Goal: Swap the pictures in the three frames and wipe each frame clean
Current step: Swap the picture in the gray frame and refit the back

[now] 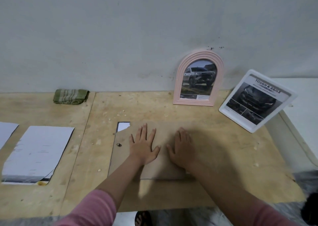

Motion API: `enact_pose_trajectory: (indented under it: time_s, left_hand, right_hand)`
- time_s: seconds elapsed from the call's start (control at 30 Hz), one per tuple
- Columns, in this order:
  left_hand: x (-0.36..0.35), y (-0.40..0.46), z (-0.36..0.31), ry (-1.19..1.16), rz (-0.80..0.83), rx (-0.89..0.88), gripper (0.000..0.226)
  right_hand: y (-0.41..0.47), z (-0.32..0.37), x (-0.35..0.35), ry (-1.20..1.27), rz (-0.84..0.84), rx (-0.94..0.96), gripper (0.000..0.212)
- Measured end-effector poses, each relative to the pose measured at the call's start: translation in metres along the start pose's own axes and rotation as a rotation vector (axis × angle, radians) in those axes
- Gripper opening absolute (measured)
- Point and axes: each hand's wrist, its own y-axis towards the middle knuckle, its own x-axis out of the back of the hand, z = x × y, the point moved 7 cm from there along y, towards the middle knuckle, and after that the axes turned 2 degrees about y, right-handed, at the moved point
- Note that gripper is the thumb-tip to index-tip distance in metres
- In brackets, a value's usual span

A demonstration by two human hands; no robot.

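Backing board (165, 163) flat, long axis left-right; left hand (143, 146), right hand (182, 150) pressing.

I face a pale grey-white wall (120, 27) that fills the upper half of my view. Its paint is scuffed, with dark specks and smudges low down toward the right. Against it sits my work surface, a light plywood tabletop (43, 108) made of boards laid edge to edge, with a seam running from the wall toward me on the left. The wood is pitted and dotted with small pale chips and crumbs. To the right of the plywood lies a white surface (302, 94) with a rounded rim. Below the near edge of the table I see a grey mottled floor (172, 217). The light is soft and dim, and shadows fall softly on the wood.
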Motion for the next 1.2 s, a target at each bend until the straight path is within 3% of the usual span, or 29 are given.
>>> enact_pose_trajectory:
  time_s: [0.17, 0.43, 0.57, 0.63, 0.7, 0.77, 0.83, 0.87, 1.03, 1.2]
  left_hand:
    - [-0.006, 0.001, -0.002, 0.027, -0.172, -0.006, 0.074]
    - [-0.007, 0.006, -0.003, 0.062, -0.138, 0.01, 0.073]
    - [0.015, 0.009, 0.006, 0.054, -0.169, 0.066, 0.07]
    - [0.025, 0.0, 0.026, -0.033, -0.274, 0.24, 0.062]
    - [0.029, -0.02, 0.055, -0.15, -0.361, 0.506, 0.051]
    - [0.027, -0.044, 0.08, -0.282, -0.343, 0.767, 0.04]
    - [0.023, -0.062, 0.097, -0.369, -0.3, 0.92, 0.037]
    - [0.02, -0.066, 0.104, -0.41, -0.284, 0.941, 0.036]
    - [0.02, -0.064, 0.11, -0.631, -0.329, 0.808, 0.014]
    - [0.022, -0.061, 0.099, -0.672, -0.244, 0.824, 0.018]
  right_hand:
    - [0.02, 0.009, -0.003, -0.05, -0.004, 0.158, 0.072]
    - [0.022, 0.008, 0.001, 0.033, -0.134, 0.246, 0.066]
    - [0.053, 0.014, 0.022, -0.012, -0.176, 0.282, 0.038]
    - [0.074, 0.019, 0.027, -0.014, -0.103, 0.231, 0.036]
    - [0.094, 0.028, 0.019, 0.008, 0.075, 0.194, 0.041]
    - [0.107, 0.042, 0.011, 0.061, 0.235, 0.209, 0.042]
    - [0.115, 0.056, 0.006, 0.073, 0.35, 0.219, 0.034]
    - [0.118, 0.059, 0.002, 0.087, 0.408, 0.203, 0.024]
    - [0.119, 0.085, -0.001, 0.298, 0.625, 0.168, 0.022]
    - [0.114, 0.094, 0.0, 0.082, 0.671, 0.201, 0.018]
